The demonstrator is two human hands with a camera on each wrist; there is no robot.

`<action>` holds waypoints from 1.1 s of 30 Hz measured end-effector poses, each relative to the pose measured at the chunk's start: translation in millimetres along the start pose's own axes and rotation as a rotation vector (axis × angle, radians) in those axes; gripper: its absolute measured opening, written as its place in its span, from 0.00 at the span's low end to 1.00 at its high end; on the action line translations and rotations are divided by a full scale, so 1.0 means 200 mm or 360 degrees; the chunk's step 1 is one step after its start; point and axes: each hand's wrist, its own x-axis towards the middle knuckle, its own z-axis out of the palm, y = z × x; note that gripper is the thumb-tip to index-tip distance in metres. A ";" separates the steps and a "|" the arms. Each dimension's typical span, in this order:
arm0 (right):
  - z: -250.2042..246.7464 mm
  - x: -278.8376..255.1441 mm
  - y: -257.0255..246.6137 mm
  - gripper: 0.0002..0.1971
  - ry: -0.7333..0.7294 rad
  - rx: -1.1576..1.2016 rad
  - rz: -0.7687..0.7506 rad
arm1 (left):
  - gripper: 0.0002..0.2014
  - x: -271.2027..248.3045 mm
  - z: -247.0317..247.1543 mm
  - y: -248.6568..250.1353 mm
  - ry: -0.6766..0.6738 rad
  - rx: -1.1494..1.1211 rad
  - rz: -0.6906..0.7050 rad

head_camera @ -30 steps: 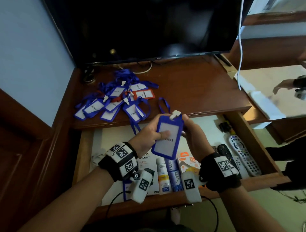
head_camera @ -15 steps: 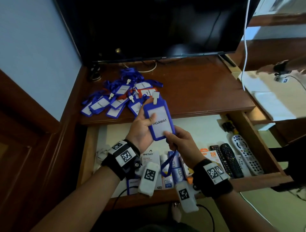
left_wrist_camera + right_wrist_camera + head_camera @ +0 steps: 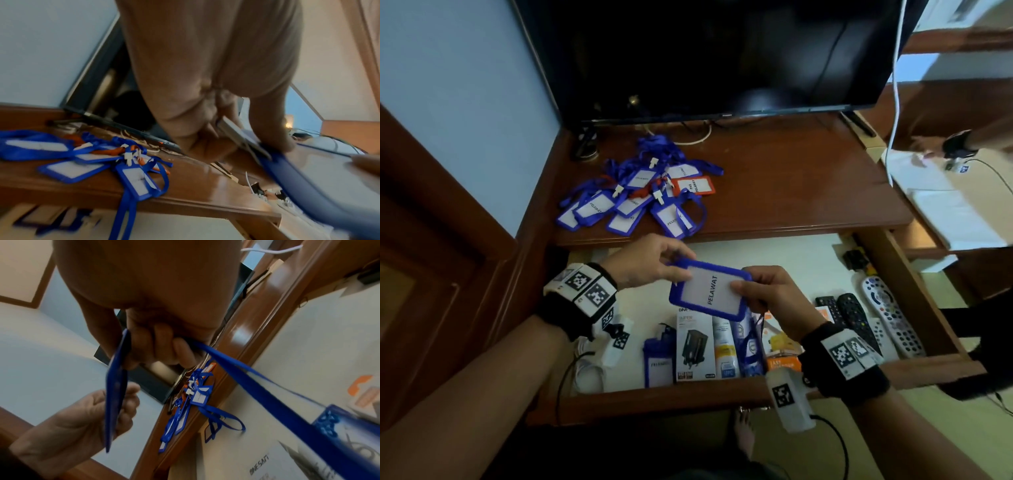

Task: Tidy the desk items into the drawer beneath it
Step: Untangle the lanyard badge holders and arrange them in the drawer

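Note:
A blue badge holder (image 3: 708, 290) marked PELAWAT lies nearly flat above the open drawer (image 3: 767, 255). My left hand (image 3: 650, 265) pinches its left end (image 3: 246, 138), and my right hand (image 3: 763, 291) pinches its right edge (image 3: 118, 378). The blue lanyard (image 3: 257, 382) runs from the curled right fingers down into the drawer. A heap of several blue badge holders and one orange one (image 3: 640, 195) lies on the desk top's left part (image 3: 86, 162).
The drawer holds a blue badge holder (image 3: 658, 359), boxed goods (image 3: 695, 346), tubes and several remotes (image 3: 890, 318). A dark TV (image 3: 715, 54) stands at the desk's back. Another person's hand (image 3: 945, 147) reaches over white sheets at far right.
The badge holder went from upright near the desk edge to lying flat and lower over the drawer. My right hand moved from its bottom edge to its right side.

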 end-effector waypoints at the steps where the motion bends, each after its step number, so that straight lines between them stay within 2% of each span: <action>1: 0.01 -0.01 0.01 0.11 -0.0006 0.0011 0.0003 | 0.12 -0.01 0.01 -0.02 -0.0099 0.0018 -0.0054; 2: 0.02 -0.02 0.01 0.09 -0.0019 0.0032 -0.0001 | 0.11 -0.03 0.03 -0.03 -0.0182 0.0025 -0.0093; 4: 0.03 -0.03 0.03 0.14 -0.0010 0.0081 0.0005 | 0.11 -0.07 0.07 -0.06 -0.0254 0.0009 -0.0135; 7: 0.05 -0.05 0.06 0.17 0.0101 0.0131 -0.0010 | 0.07 -0.11 0.12 -0.08 -0.0178 -0.0084 -0.0096; 10: 0.05 -0.08 0.09 0.19 0.0186 0.0205 -0.0044 | 0.04 -0.13 0.15 -0.11 0.0088 -0.0237 -0.0068; 15: 0.04 -0.16 0.11 0.19 0.0279 0.0248 -0.0051 | 0.05 -0.15 0.16 -0.14 0.0779 -0.0671 -0.0165; 18: 0.11 -0.20 0.05 0.17 0.0170 0.0263 -0.0067 | 0.05 -0.15 0.20 -0.12 0.1022 -0.0557 -0.0133; 21: 0.18 -0.22 -0.07 0.13 0.0020 0.0165 -0.0125 | 0.01 -0.15 0.26 -0.07 0.1116 -0.0176 -0.0061; 23: 0.22 -0.22 -0.16 0.08 -0.0091 0.0195 -0.0145 | 0.05 -0.16 0.30 -0.05 0.1103 0.0137 0.0033; 25: 0.24 -0.21 -0.23 0.05 -0.0132 0.0171 -0.0161 | 0.08 -0.17 0.35 -0.02 0.0970 0.0353 0.0088; 27: 0.24 -0.20 -0.27 0.04 -0.0076 -0.0004 -0.0177 | 0.10 -0.19 0.39 -0.02 0.0752 0.0620 0.0105; 29: 0.21 -0.17 -0.28 0.04 0.0062 -0.0220 -0.0151 | 0.07 -0.22 0.41 -0.01 0.0539 0.0800 0.0088; 31: 0.17 -0.15 -0.27 0.07 0.0195 -0.0335 -0.0092 | 0.04 -0.24 0.41 -0.02 0.0361 0.0837 0.0113; 33: 0.13 -0.14 -0.26 0.07 0.0216 -0.0296 -0.0003 | 0.03 -0.27 0.39 -0.02 0.0190 0.0859 0.0134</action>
